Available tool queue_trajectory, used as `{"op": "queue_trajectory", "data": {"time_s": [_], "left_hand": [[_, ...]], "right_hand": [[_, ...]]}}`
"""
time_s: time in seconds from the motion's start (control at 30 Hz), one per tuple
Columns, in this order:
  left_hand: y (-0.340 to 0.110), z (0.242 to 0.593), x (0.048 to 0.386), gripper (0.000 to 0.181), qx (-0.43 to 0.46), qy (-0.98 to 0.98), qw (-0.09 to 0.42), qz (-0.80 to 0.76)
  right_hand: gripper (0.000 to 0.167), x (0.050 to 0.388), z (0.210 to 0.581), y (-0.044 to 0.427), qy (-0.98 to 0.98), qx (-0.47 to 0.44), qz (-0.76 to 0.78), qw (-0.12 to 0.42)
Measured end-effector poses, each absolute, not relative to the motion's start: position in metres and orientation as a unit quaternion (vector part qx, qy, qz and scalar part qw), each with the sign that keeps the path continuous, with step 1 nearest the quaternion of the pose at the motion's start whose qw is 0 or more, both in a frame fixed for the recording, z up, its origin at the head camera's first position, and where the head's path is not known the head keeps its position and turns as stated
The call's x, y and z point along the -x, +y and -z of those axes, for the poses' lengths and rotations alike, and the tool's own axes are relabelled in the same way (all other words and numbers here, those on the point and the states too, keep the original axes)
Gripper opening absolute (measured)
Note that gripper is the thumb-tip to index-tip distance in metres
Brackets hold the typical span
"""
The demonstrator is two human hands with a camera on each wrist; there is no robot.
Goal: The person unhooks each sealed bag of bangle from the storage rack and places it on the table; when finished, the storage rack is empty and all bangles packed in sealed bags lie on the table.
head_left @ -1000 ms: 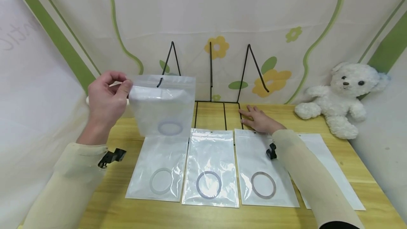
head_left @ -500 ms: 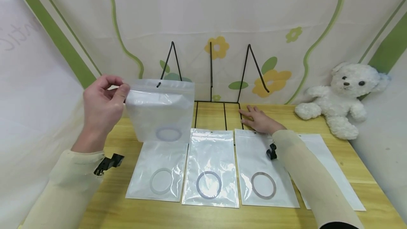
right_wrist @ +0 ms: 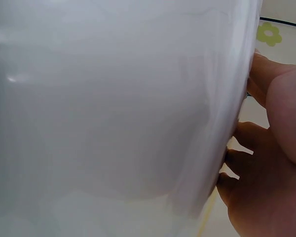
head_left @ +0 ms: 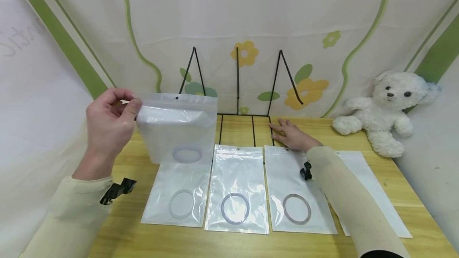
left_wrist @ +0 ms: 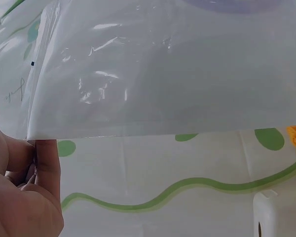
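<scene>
Between thumb and fingers, my left hand [head_left: 112,122] pinches the top left corner of a whitish zip bag [head_left: 179,124]. A pale purple ring [head_left: 187,155] shows inside it. The bag hangs tilted in front of the left hook of a black wire rack [head_left: 238,79]. A dark spot marks the bag's hole; whether the hook tip is still in it, I cannot tell. In the left wrist view the bag [left_wrist: 177,74] fills the upper part. My right hand [head_left: 292,135], fingers spread, rests on the right side of the rack's base, behind a flat bag with a brownish ring [head_left: 297,209].
More flat bags lie in a row: one with a clear ring [head_left: 181,204], one with a purple ring [head_left: 235,208], and a white one [head_left: 376,194] partly under my right forearm. A white teddy bear [head_left: 389,110] sits at the back right of the wooden table [head_left: 172,246].
My left hand has drawn the held bag downward and a little left, toward me. The hook tip, earlier seen poking out in front of the bag, no longer clearly sticks out. The right hand stays put.
</scene>
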State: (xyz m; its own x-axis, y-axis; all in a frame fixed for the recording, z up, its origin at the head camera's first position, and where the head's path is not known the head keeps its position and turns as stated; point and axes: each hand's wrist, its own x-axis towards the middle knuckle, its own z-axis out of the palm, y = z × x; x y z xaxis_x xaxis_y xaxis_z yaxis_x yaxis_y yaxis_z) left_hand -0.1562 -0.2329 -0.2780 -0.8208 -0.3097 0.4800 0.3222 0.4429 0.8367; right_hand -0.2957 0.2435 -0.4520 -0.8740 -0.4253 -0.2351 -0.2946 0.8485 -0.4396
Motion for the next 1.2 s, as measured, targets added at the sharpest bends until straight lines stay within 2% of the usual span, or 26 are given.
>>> {"op": "queue_trajectory", "data": {"time_s": [0.43,0.73,0.9,1.2], "left_hand": [[-0.25,0.278,0.143,0.016,-0.003,-0.761,0.314,0.568],[-0.277,0.282,0.135,0.015,-0.048,-0.789,0.321,0.521],[-0.293,0.288,0.131,0.016,-0.077,-0.81,0.309,0.492],[-0.319,0.293,0.122,0.025,-0.115,-0.83,0.305,0.453]], "right_hand": [[0.064,0.296,0.453,0.243,0.946,0.192,0.204,0.163],[0.065,0.296,0.453,0.244,0.945,0.186,0.21,0.168],[0.064,0.297,0.454,0.244,0.946,0.184,0.207,0.167],[0.063,0.297,0.454,0.244,0.947,0.183,0.206,0.164]]}}
